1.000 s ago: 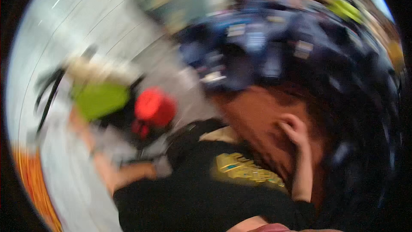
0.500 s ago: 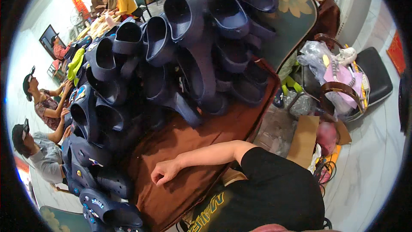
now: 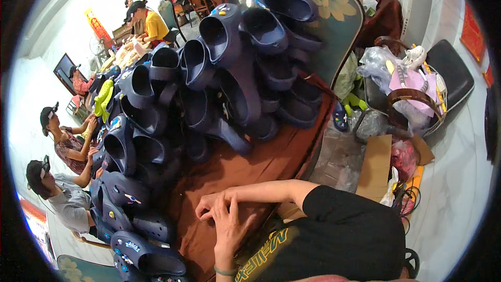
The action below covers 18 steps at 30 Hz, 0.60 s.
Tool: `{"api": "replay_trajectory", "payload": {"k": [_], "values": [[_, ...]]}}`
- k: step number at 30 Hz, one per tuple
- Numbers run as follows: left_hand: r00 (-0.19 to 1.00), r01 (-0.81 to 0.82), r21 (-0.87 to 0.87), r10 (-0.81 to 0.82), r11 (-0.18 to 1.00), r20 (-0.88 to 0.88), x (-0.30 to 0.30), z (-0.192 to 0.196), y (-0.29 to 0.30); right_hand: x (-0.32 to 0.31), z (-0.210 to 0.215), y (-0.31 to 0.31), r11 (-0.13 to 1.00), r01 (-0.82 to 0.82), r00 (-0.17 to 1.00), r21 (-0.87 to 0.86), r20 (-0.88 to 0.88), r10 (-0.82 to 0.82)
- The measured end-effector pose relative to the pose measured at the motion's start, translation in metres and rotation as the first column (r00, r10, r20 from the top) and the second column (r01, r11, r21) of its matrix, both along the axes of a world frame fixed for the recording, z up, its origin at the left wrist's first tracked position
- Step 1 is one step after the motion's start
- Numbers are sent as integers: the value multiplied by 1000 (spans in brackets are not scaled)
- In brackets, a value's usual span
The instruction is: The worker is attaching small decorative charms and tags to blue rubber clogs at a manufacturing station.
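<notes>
My right hand (image 3: 205, 204) rests low over the brown cloth (image 3: 255, 169), its forearm reaching in from the black sleeve at the right. Its fingers look loosely curled, with nothing seen in them, though part of the hand is covered. Across its back and wrist lies my left hand (image 3: 228, 227), coming up from the lower edge with a dark band on the wrist. The left fingers are spread and hold nothing. Beyond both hands rises a big pile of navy foam clogs (image 3: 237, 94). Closest on the left is a clog with small charms (image 3: 146, 256).
Lime-green clogs (image 3: 103, 96) lie farther along the table. Several people in caps work on the left and at the back. At the right stand a black chair (image 3: 451, 78) with a filled bag (image 3: 412, 86) and a cardboard piece (image 3: 374, 164). A flowered chair back (image 3: 339, 15) rises behind the pile.
My left hand has come into view from the lower edge and now lies on my right hand. The right hand stays over the cloth. The whole view has shifted slightly.
</notes>
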State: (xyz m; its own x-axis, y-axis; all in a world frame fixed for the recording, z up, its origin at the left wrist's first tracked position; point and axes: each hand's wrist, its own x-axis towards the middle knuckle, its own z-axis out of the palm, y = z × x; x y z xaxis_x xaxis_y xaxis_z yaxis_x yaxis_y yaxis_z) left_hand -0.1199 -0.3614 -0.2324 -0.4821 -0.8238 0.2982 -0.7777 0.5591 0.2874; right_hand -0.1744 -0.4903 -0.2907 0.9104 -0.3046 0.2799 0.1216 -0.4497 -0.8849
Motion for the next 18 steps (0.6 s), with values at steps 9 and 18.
{"api": "replay_trajectory", "payload": {"k": [9,18], "values": [[986,-136,-114,145,984,79,-5,-50,-6,-19,-17,0,896,345,938,-279,107,-328],[974,-210,-122,218,970,56,0,-51,2,-28,-23,-11,664,567,817,-488,229,-529]]}}
